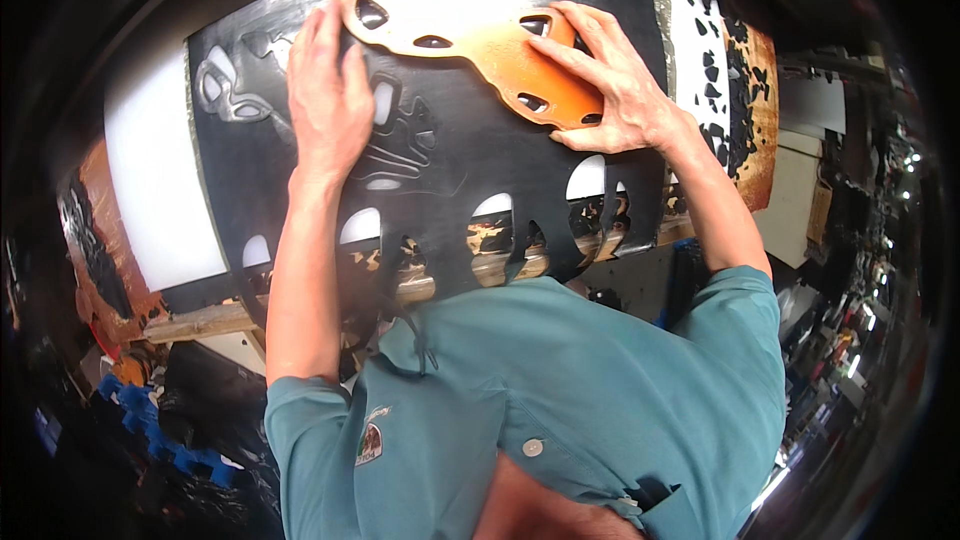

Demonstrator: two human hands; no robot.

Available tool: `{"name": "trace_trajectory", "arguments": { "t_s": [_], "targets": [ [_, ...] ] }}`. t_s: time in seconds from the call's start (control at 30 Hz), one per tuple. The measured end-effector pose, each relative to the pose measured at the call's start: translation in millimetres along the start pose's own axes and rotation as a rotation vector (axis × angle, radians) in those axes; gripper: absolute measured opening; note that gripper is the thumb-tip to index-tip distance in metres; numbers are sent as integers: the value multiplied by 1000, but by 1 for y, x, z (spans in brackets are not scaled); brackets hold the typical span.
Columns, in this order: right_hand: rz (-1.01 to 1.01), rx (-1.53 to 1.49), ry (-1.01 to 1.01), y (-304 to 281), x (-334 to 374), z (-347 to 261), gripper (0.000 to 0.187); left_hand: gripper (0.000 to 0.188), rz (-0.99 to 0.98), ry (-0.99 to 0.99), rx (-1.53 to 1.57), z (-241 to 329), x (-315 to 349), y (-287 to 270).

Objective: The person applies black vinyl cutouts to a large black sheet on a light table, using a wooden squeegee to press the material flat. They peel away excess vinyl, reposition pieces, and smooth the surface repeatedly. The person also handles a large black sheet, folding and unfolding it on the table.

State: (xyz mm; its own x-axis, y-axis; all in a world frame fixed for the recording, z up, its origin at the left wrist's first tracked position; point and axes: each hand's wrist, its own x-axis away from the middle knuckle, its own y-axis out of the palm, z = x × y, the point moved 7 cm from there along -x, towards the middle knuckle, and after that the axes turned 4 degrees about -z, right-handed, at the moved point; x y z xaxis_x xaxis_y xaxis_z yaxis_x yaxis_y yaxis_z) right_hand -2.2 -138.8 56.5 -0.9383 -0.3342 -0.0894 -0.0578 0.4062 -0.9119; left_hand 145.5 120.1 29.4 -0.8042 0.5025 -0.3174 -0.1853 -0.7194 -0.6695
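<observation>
An orange cutting die [490, 50], a curved plate with several dark-rimmed openings, lies on a black leather-like sheet [470, 140]. My right hand [620, 85] spans the die's right end, fingers spread over its top and far edge, thumb at the near edge. My left hand [328, 95] rests flat on the sheet with its fingers straight, the fingertips beside the die's left end. Whether they press on the die is hard to tell. Cut outlines [405, 135] show in the sheet near my left hand, and large cut-out holes [492, 210] run along its near edge.
A white board [155, 170] shows beneath the sheet at left. Black scraps [710, 70] lie on the white and brown surface at right. A wooden bar [200, 323] runs along the near edge. Blue pieces [165, 430] sit lower left, and clutter fills the far right.
</observation>
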Motion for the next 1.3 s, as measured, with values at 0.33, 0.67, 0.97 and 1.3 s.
{"name": "trace_trajectory", "arguments": {
  "t_s": [0.33,0.67,0.97,1.3],
  "targets": [
    [337,-58,306,2,80,19,111,45,48,-10,173,-11,1,-5],
    [384,-73,272,-2,83,23,110,40,0,-94,200,-13,0,-8],
    [585,-45,362,2,108,-9,96,22,-113,-173,227,75,107,-77],
    [1120,-297,391,-55,132,9,14,25,15,388,9,119,210,4]
  ]
}}
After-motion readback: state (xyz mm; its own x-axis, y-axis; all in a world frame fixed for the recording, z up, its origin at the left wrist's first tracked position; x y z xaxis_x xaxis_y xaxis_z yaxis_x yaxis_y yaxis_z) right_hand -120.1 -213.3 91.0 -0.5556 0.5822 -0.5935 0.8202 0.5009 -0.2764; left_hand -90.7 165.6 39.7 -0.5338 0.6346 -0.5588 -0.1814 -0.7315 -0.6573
